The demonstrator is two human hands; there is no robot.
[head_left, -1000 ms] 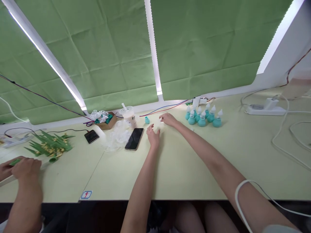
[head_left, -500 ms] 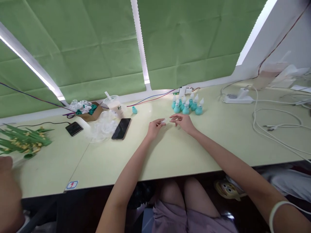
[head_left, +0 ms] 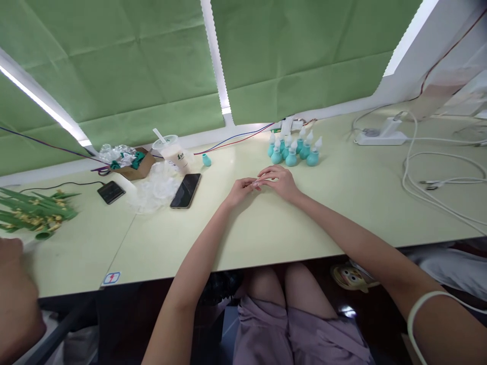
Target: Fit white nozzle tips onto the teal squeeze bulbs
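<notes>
My left hand (head_left: 240,190) is closed in a pinch on a small whitish, translucent piece (head_left: 256,184), mostly covered by fingers. From the other side, the fingertips of my right hand (head_left: 280,178) close on the same piece, meeting the left fingertips low over the table. What exactly the piece is stays too small to make out. Just beyond the right hand stand several small teal round-bellied bulbs (head_left: 291,159) with white flame-shaped tips. One lone teal bulb (head_left: 206,160), without a white tip, stands to the left near the back.
Left of my hands lie a phone (head_left: 185,191), a crumpled clear bag (head_left: 155,188), a drink cup with straw (head_left: 175,154) and a cardboard box (head_left: 139,170) of scraps. Green artificial stems (head_left: 38,213) lie near another person's arm (head_left: 17,294). A power strip (head_left: 380,138) and white cables are at right.
My right hand has moved left, closing the gap, and its fingertips now meet the left hand at the small piece. The camera view has shifted slightly.
</notes>
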